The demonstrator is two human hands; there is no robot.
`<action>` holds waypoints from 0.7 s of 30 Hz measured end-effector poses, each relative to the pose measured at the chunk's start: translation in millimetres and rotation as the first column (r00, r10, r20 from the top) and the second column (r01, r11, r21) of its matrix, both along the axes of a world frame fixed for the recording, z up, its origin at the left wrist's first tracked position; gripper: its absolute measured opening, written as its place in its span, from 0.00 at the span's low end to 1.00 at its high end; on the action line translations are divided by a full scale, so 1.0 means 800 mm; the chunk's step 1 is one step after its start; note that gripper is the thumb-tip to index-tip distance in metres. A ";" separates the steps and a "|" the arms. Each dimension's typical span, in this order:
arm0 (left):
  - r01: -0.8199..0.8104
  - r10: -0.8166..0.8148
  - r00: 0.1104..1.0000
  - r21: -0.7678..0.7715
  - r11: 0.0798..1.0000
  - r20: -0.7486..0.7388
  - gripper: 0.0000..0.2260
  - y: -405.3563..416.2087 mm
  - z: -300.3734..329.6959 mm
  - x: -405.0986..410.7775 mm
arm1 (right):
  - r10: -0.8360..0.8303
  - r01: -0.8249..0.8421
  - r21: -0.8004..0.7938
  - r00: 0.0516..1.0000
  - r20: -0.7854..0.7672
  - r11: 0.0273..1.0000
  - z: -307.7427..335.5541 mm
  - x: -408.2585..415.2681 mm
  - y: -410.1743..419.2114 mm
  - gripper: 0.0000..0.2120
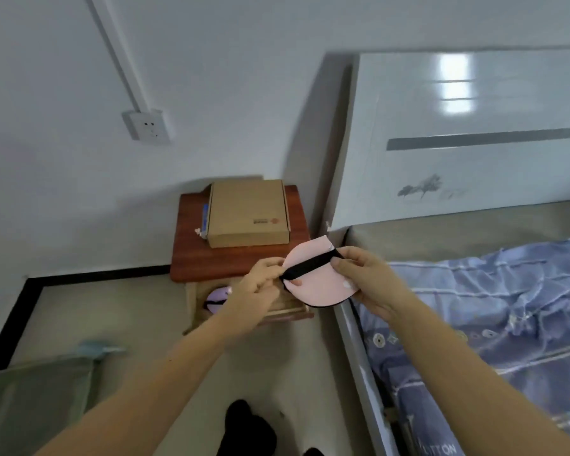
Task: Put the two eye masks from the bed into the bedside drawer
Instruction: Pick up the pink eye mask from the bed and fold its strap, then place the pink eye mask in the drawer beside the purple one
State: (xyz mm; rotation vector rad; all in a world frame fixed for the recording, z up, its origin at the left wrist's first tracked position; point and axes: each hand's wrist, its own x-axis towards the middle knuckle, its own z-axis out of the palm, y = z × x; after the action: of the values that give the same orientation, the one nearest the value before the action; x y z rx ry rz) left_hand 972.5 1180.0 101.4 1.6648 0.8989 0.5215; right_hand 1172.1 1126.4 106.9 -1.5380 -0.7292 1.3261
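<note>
Both hands are up on the pink eye mask (316,278), holding it in the air just right of the open bedside drawer (286,309) and just left of the bed (474,291). The left hand (260,284) has its fingers pressed together, pinching the near-left end of the black strap (310,265) against the mask's edge. The right hand (365,278) pinches the right side, thumb on top near the strap's far end, fingers curled beneath. The mask looks folded in half, strap stretched across it.

Down in the drawer, a purple eye mask (216,299) already lies at the left, partly hidden behind the left wrist. So one is in, by my reading, and this pink one is the last to go.

Now the risks. The mask is not yet over the drawer opening; let go here and it likely drops to the floor between nightstand (237,261) and bed frame. Ease the pinch too soon and the fold may spring open, draping the mask over the drawer's front rim, where the strap could snag when the drawer shuts. The cardboard box (247,212) on top sits far back, well clear.
</note>
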 end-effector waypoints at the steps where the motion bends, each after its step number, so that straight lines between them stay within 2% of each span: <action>1: -0.096 0.113 0.992 -0.239 0.966 0.057 0.14 -0.001 -0.017 -0.006 | -0.023 0.023 -0.016 0.999 -0.021 1.000 -0.020 -0.016 0.006 0.08; 2: -0.167 0.235 0.967 -0.454 0.875 0.098 0.11 0.002 -0.034 -0.012 | -0.047 0.046 -0.040 0.998 -0.036 0.998 -0.040 -0.031 0.013 0.08; 3: -0.204 0.337 0.934 -0.596 0.777 0.120 0.09 0.005 -0.051 -0.017 | -0.067 0.065 -0.062 0.997 -0.037 0.996 -0.060 -0.046 0.020 0.07; 5: -0.276 0.444 0.892 -0.672 0.687 0.087 0.04 0.020 -0.085 -0.024 | -0.064 0.065 -0.116 0.998 0.016 0.991 -0.100 -0.067 0.033 0.06; 7: -0.405 0.486 0.873 -0.612 0.679 -0.038 0.07 0.040 -0.123 -0.030 | 0.007 0.016 -0.194 0.993 0.114 0.981 -0.138 -0.084 0.045 0.05; 10: -0.489 0.420 0.872 -0.454 0.745 -0.251 0.15 0.074 -0.190 -0.034 | 0.107 -0.032 -0.354 0.975 0.194 0.935 -0.200 -0.093 0.069 0.06; 12: -0.459 0.324 0.871 -0.376 0.805 -0.370 0.10 0.101 -0.244 -0.033 | 0.156 -0.047 -0.420 0.961 0.229 0.906 -0.253 -0.088 0.093 0.06; 15: -0.401 0.213 0.865 -0.371 0.838 -0.455 0.06 0.141 -0.331 -0.020 | 0.197 -0.041 -0.463 0.935 0.295 0.886 -0.340 -0.075 0.139 0.03; 17: -0.402 0.191 0.845 -0.356 0.844 -0.500 0.04 0.164 -0.384 -0.006 | 0.214 -0.031 -0.483 0.919 0.331 0.875 -0.395 -0.069 0.168 0.07; 19: -0.444 0.240 0.818 -0.308 0.841 -0.522 0.04 0.182 -0.433 0.008 | 0.242 -0.028 -0.475 0.885 0.397 0.880 -0.443 -0.065 0.196 0.10; 21: -0.496 0.320 0.786 -0.230 0.837 -0.529 0.10 0.195 -0.472 0.024 | 0.241 -0.012 -0.435 0.846 0.476 0.900 -0.483 -0.061 0.219 0.10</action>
State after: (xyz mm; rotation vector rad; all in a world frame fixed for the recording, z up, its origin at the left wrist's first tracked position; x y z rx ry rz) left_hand 992.0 1336.0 -276.1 1.2622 1.6497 0.2111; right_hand 1123.1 1301.6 -279.6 -2.2875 -0.9353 1.2173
